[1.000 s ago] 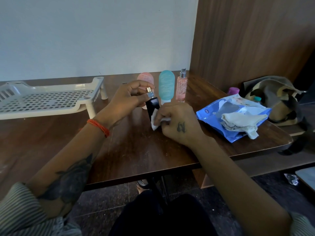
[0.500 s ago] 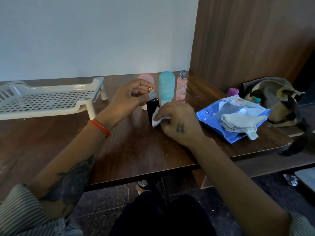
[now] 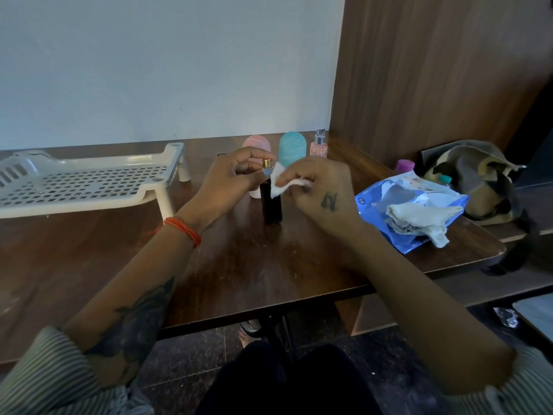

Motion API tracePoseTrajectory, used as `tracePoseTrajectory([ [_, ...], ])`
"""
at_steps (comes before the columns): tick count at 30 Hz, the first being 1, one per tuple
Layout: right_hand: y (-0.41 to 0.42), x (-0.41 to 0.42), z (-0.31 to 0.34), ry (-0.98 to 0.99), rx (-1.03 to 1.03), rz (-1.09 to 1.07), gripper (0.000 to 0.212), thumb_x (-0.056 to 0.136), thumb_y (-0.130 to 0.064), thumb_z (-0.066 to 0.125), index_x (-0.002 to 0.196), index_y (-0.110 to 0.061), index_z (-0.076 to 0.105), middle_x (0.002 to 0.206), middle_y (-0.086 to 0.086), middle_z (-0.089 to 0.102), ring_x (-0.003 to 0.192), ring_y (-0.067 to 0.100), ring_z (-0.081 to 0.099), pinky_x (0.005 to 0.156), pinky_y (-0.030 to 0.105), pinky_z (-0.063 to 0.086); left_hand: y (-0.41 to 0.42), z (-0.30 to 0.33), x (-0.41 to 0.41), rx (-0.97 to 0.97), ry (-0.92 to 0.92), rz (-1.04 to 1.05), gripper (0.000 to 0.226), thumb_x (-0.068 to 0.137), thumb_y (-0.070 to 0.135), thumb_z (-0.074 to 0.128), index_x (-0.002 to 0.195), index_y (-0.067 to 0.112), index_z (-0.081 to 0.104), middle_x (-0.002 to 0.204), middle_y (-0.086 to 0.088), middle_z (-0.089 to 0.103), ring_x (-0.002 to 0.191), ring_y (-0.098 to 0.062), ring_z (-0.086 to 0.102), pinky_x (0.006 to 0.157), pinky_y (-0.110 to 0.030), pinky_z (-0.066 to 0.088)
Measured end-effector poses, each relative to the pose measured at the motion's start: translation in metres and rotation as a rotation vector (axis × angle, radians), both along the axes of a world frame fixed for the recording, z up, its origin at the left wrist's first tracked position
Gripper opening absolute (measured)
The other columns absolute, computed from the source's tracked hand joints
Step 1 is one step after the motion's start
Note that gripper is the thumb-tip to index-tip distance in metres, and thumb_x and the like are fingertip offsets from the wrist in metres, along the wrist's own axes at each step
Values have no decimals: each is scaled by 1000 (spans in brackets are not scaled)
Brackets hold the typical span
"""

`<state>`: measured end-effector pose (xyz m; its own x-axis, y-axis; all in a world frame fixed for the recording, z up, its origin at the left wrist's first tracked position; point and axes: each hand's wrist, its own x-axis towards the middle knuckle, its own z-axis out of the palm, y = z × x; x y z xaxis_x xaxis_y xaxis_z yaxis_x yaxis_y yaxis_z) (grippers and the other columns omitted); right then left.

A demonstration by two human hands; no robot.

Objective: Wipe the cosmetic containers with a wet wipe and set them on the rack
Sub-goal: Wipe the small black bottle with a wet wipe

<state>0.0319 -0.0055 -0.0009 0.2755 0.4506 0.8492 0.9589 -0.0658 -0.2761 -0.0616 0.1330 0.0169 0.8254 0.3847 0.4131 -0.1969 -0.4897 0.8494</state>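
One brown wooden counter [image 3: 269, 265] is seen, and on its left part one white plastic rack [image 3: 83, 184] with a slotted deck and short legs is stood, with nothing on its deck. One blue wipe packet [image 3: 413, 205] is laid on the right part of the counter, with one crumpled used wipe [image 3: 419, 218] heaped on it. Four containers are counted: one black bottle [image 3: 271, 205], one pink tube [image 3: 256, 145], one teal tube [image 3: 292, 146] and one pink spray bottle [image 3: 318, 145]. The black bottle is stood upright near the middle of the counter, between the two hands; it is dark, square-sided and topped with a gold cap [image 3: 267, 163]. The three others are lined up upright behind it, near the wall. The cap is pinched by the curled fingers of the left hand [image 3: 227, 187]. One small white wet wipe [image 3: 284, 184] is pinched in the right hand [image 3: 320, 193] and held against the upper part of the black bottle.
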Motion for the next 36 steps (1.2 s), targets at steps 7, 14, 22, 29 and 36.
tracePoseTrajectory([
  [7, 6, 9, -6, 174, 31, 81, 17, 75, -4, 60, 74, -11, 75, 77, 5, 73, 72, 15, 67, 67, 30, 55, -1, -1, 1, 55, -27, 49, 15, 83, 17, 68, 94, 26, 67, 85, 0, 66, 84, -14, 61, 89, -44, 54],
  [14, 6, 4, -12, 86, 167, 2, 13, 73, -6, 67, 84, -6, 74, 87, 7, 72, 82, 9, 63, 77, 15, 49, 2, -3, 5, 57, -30, 40, 21, 85, 11, 64, 97, 28, 66, 75, 8, 66, 75, -9, 60, 82, -35, 52],
  [22, 6, 7, -12, 100, 125, -41, 16, 77, 0, 65, 89, -6, 74, 88, 9, 73, 83, 19, 68, 79, 22, 51, -2, -3, 3, 21, -31, 12, 20, 85, 13, 64, 96, 29, 67, 74, 10, 71, 79, -7, 63, 87, -35, 51],
  [29, 8, 2, -15, 18, 119, 26, 21, 71, 6, 67, 86, -7, 74, 86, 9, 72, 81, 17, 65, 78, 13, 46, 0, -1, 1, 16, -14, -5, 22, 88, 7, 60, 101, 24, 66, 94, -8, 71, 91, -22, 63, 93, -49, 50],
  [36, 1, 1, -11, -21, 203, -33, 17, 77, 2, 66, 90, -7, 73, 90, 6, 72, 83, 17, 66, 75, 21, 50, -3, 0, 1, -9, -8, -26, 26, 89, 2, 57, 101, 23, 65, 79, 13, 73, 90, -17, 62, 90, -44, 51],
])
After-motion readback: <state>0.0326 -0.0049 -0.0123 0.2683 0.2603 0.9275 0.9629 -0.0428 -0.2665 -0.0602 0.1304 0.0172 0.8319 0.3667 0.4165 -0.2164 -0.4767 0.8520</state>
